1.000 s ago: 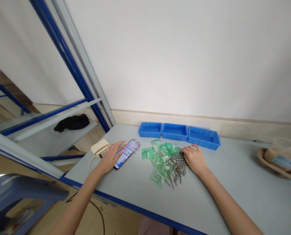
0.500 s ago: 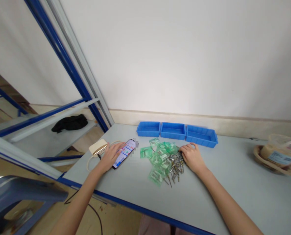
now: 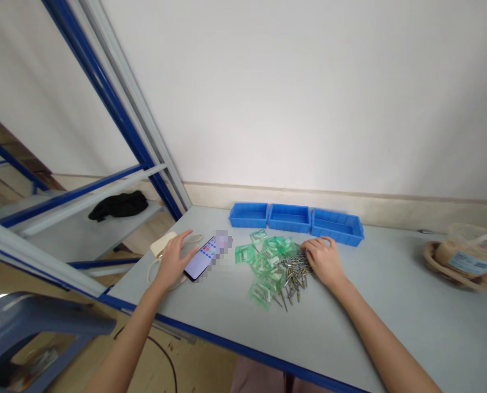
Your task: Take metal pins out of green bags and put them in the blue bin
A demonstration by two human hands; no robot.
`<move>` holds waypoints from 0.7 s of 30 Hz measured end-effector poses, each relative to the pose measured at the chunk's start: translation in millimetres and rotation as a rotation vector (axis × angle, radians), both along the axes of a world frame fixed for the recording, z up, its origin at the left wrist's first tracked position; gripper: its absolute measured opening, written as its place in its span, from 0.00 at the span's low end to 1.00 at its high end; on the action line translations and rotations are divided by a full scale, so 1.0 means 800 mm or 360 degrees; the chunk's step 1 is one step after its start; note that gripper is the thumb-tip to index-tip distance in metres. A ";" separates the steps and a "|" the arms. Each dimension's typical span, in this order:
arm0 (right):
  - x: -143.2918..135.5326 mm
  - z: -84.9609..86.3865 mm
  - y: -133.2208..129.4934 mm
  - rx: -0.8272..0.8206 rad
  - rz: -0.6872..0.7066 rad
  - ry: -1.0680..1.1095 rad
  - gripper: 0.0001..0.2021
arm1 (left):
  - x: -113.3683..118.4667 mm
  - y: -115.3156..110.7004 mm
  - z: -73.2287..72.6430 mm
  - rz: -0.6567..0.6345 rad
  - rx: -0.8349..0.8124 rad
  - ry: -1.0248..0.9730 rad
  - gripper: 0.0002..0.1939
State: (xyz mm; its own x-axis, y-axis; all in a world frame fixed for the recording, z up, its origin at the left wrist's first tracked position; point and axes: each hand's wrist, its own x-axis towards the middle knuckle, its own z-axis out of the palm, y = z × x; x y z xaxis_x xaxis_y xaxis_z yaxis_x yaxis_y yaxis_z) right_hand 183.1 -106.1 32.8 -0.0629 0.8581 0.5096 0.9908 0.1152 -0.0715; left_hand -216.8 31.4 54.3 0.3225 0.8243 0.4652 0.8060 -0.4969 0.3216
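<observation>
Lying beside right hand (image 3: 324, 262), metal bits (image 3: 296, 271), phone (image 3: 200, 263) near left hand (image 3: 172, 263)

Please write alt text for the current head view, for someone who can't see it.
A person's left hand is beside a lit smartphone on a gray table; the right hand is at the edge of piled slender metal bits and green plastic packets. Behind are three blue bins; a drink cup is far right.
</observation>
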 end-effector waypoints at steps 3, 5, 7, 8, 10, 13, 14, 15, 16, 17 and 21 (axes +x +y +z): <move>-0.001 -0.002 0.000 -0.0006 0.0012 -0.0018 0.13 | -0.001 -0.013 -0.013 0.0055 -0.0098 0.0243 0.34; -0.001 -0.002 0.000 -0.0011 0.0021 -0.0024 0.13 | 0.002 -0.024 -0.022 0.0096 -0.0172 0.0366 0.39; -0.001 -0.003 0.000 -0.0017 0.0024 -0.0033 0.13 | 0.006 -0.033 -0.027 0.0150 -0.0246 0.0429 0.43; -0.001 -0.002 0.000 -0.0019 0.0022 -0.0040 0.13 | 0.008 -0.036 -0.028 0.0179 -0.0275 0.0446 0.44; -0.002 -0.002 -0.001 -0.0027 0.0017 -0.0058 0.13 | 0.010 -0.040 -0.029 0.0254 -0.0313 0.0456 0.44; -0.001 -0.002 0.000 -0.0042 0.0009 -0.0082 0.13 | 0.008 -0.042 -0.027 0.0337 -0.0343 0.0404 0.42; -0.001 -0.002 0.000 -0.0048 0.0007 -0.0085 0.13 | 0.007 -0.042 -0.026 0.0351 -0.0349 0.0372 0.41; -0.001 -0.003 0.000 -0.0056 0.0008 -0.0087 0.13 | 0.007 -0.041 -0.025 0.0361 -0.0349 0.0343 0.40; -0.001 -0.003 0.000 -0.0065 0.0012 -0.0086 0.13 | 0.006 -0.041 -0.024 0.0374 -0.0341 0.0321 0.39; 0.000 -0.004 0.000 -0.0074 0.0018 -0.0083 0.13 | 0.006 -0.040 -0.023 0.0395 -0.0324 0.0307 0.38; 0.000 -0.005 0.001 -0.0080 0.0008 -0.0035 0.13 | 0.006 -0.036 -0.024 0.0545 -0.0222 0.0338 0.36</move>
